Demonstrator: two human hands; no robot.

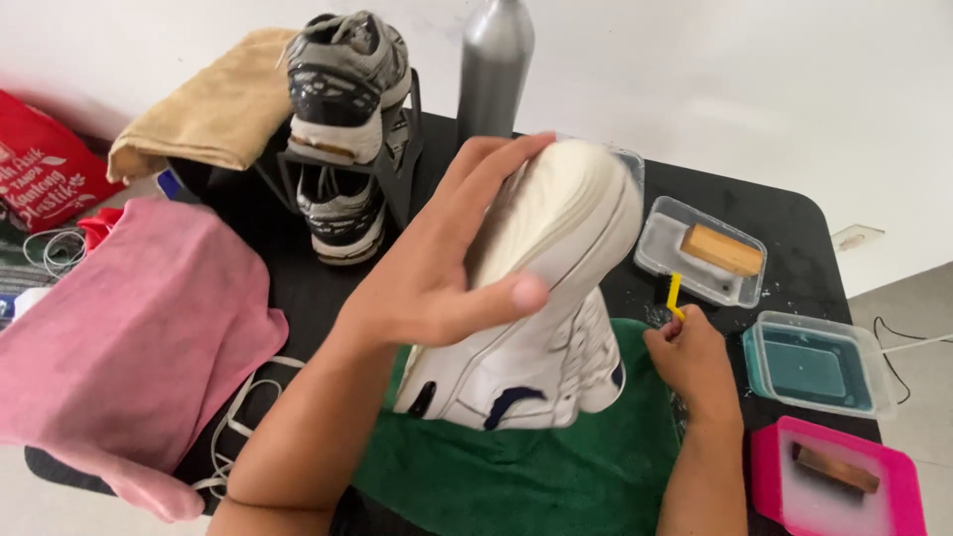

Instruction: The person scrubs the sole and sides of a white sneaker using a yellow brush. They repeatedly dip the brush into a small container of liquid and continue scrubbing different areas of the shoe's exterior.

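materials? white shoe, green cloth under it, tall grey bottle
White shoe: looks like smooth leather or synthetic, stitched panels, matte rubbery sole.
Green cloth: terry-like towel, fuzzy pile.
Grey bottle: probably brushed metal, dull even sheen; could be coated.

My left hand (427, 283) grips the sole of a white sneaker (536, 318) tilted on a green towel (556, 476). My right hand (695, 362) pinches a yellow brush handle (674, 295) beside a clear tray (700, 248).
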